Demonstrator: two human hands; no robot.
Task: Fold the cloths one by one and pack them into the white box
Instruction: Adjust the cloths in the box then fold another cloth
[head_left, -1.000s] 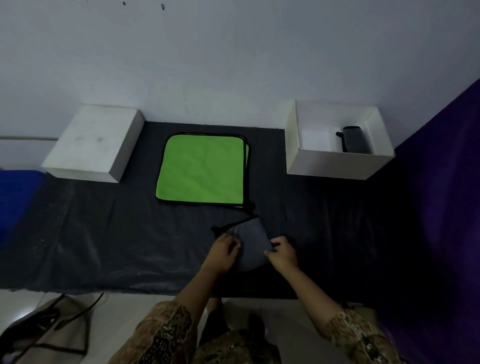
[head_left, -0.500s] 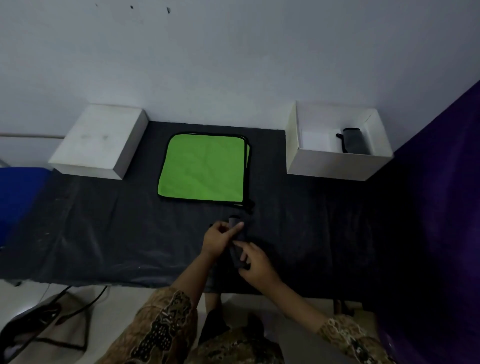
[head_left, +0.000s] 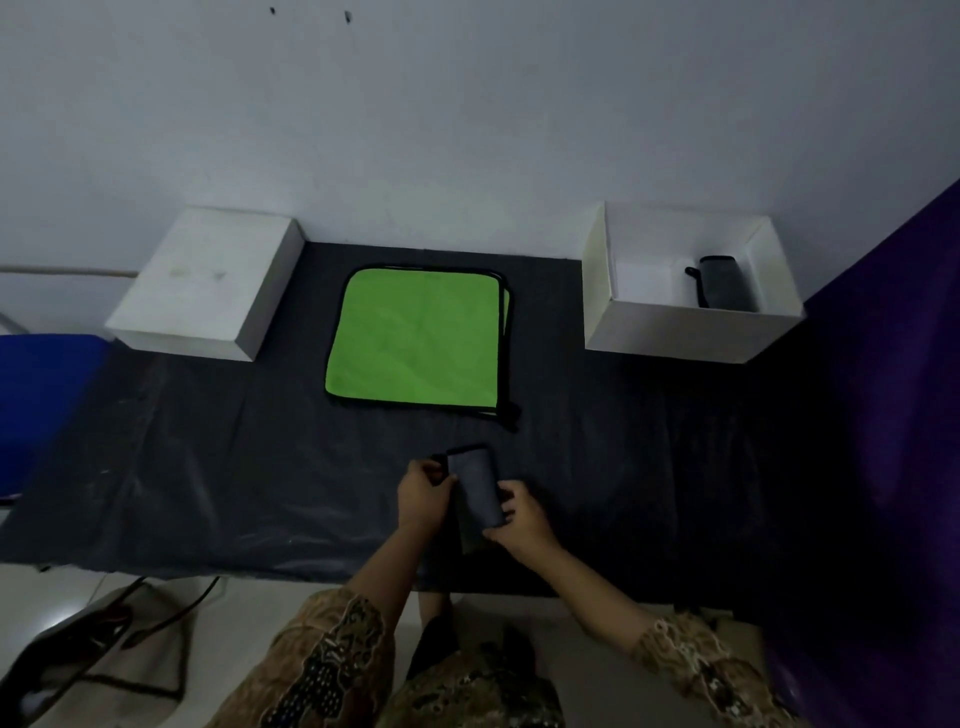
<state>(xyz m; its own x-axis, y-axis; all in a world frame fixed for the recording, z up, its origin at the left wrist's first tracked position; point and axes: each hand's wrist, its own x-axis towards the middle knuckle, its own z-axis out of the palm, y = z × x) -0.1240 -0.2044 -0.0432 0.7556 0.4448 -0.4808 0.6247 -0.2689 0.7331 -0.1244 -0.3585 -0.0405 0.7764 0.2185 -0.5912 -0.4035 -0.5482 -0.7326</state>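
A dark grey cloth (head_left: 475, 483), folded into a narrow strip, lies near the front edge of the black-covered table (head_left: 208, 467). My left hand (head_left: 423, 493) grips its left edge and my right hand (head_left: 519, 514) grips its lower right edge. A stack of flat green cloths (head_left: 415, 340) with black trim lies behind it, in the middle of the table. The open white box (head_left: 675, 332) stands at the back right with one folded grey cloth (head_left: 724, 283) inside, against its right wall.
A closed white box or lid (head_left: 202, 283) stands at the back left, against the pale wall. A dark purple surface (head_left: 893, 415) borders the right side. A blue object (head_left: 41, 395) lies at the far left. Cables and a bag (head_left: 104, 644) lie on the floor below.
The grey cloth went from a wider half-folded piece to a narrow strip as my right hand brought its right side over to the left. Both hands now hold it by its sides.
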